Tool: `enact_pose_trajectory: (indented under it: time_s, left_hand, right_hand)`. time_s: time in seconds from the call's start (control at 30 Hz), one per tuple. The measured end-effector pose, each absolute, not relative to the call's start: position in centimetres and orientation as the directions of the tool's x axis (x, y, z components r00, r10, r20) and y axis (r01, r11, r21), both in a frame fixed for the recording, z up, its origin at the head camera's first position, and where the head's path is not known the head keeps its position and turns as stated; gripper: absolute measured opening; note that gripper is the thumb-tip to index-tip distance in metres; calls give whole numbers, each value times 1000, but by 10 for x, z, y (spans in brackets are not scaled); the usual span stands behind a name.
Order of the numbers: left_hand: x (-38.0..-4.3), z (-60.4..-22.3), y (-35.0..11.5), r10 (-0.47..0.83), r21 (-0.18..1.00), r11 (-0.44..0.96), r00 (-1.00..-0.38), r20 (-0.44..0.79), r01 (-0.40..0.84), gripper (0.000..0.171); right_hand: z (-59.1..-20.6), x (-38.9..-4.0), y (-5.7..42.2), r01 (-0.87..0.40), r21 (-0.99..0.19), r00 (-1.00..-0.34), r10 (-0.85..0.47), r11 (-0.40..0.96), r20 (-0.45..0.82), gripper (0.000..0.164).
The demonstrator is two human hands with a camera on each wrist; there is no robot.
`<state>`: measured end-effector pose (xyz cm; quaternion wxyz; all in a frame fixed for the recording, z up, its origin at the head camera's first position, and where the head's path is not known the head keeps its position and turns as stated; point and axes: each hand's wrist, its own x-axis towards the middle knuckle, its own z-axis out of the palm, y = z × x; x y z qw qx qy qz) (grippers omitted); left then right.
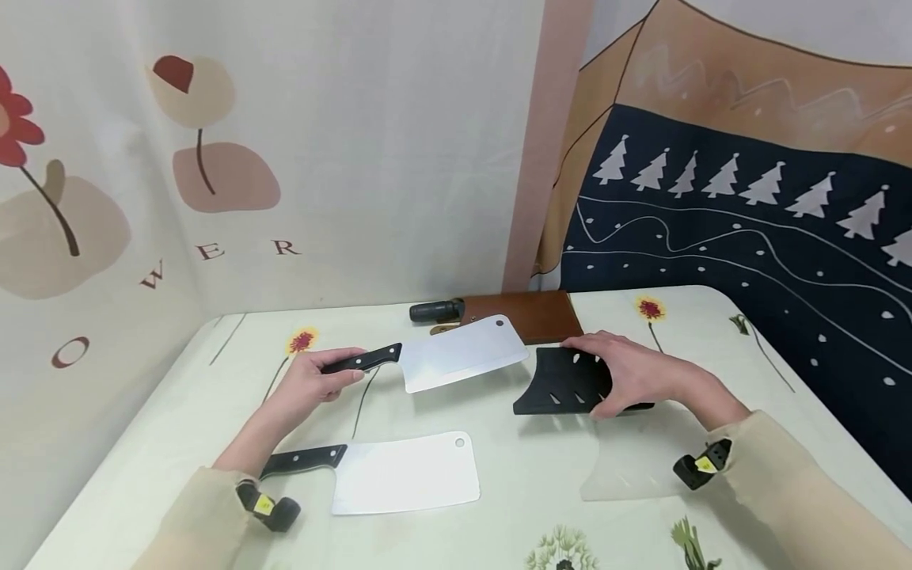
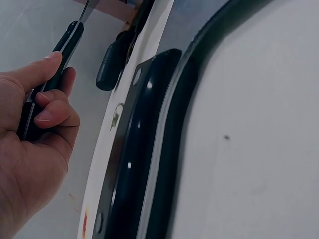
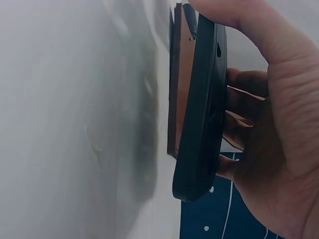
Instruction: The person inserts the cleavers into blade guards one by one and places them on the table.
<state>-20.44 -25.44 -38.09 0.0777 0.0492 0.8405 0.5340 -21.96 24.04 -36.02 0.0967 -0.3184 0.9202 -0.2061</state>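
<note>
My left hand (image 1: 313, 378) grips the black riveted handle of a cleaver (image 1: 463, 358), its blade raised over the table and pointing right. In the left wrist view, the fingers and thumb curl round that handle (image 2: 74, 36). To the right, my right hand (image 1: 637, 370) holds a black slotted blade sheath (image 1: 552, 386) just above the table, thumb at the near edge and fingers at the far one. The blade tip comes close to the sheath's left end. A second cleaver (image 1: 406, 475) lies flat below my left hand, its handle partly behind the wrist.
At the back of the table lies a brown sheath (image 1: 534, 310) with a black-handled tool (image 1: 435, 312) at its left end. A translucent sheath (image 1: 623, 471) rests under my right wrist. Fabric curtains (image 1: 385, 158) hang close behind the table.
</note>
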Motion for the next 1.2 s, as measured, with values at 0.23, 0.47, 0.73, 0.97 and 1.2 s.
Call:
enact_pose_trajectory:
  time_s: [0.23, 0.47, 0.73, 0.97, 1.2]
  left_hand:
    - [-208, -384, -250, 174, 915, 404, -982, -69, 7, 45]
    - [-210, -388, -251, 207, 938, 346, -977, -47, 28, 44]
    - [-209, -386, -252, 187, 935, 354, -982, -40, 29, 43]
    - [-208, -386, -250, 187, 945, 326, -981, -41, 23, 43]
    - [-206, -388, -249, 180, 953, 302, -982, -54, 3, 42]
  right_hand:
    - [-360, -220, 236, -545, -434, -778, -626, 717, -57, 96]
    - [-358, -221, 234, -542, -435, -780, -624, 719, -59, 96]
    - [-357, -220, 234, -537, -448, -783, -620, 715, -52, 97]
    - [-355, -218, 234, -522, -465, -790, -611, 715, -52, 96]
    - [-357, -219, 232, -521, -462, -795, -605, 717, -42, 95]
